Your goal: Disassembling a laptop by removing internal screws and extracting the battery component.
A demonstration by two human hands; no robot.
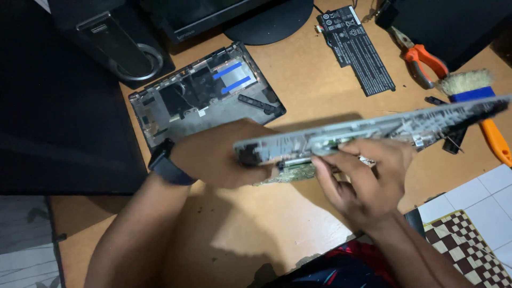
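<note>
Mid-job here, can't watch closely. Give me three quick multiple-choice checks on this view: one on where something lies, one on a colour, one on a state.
1. Where does the flat black battery pack lie?
A. at the far side of the table, beside the pliers
B. on the tiled floor
C. in the left hand

2. What colour are the handles of the pliers?
A. green
B. orange
C. white

3. How is the grey laptop chassis placed?
A. flat on the table
B. leaning on the monitor
C. lifted off the table in both hands

Answers:
1 A: it rests on the table near the pliers.
2 B: the grips are orange.
3 C: the left hand and right hand hold it tilted, edge-on.
</note>
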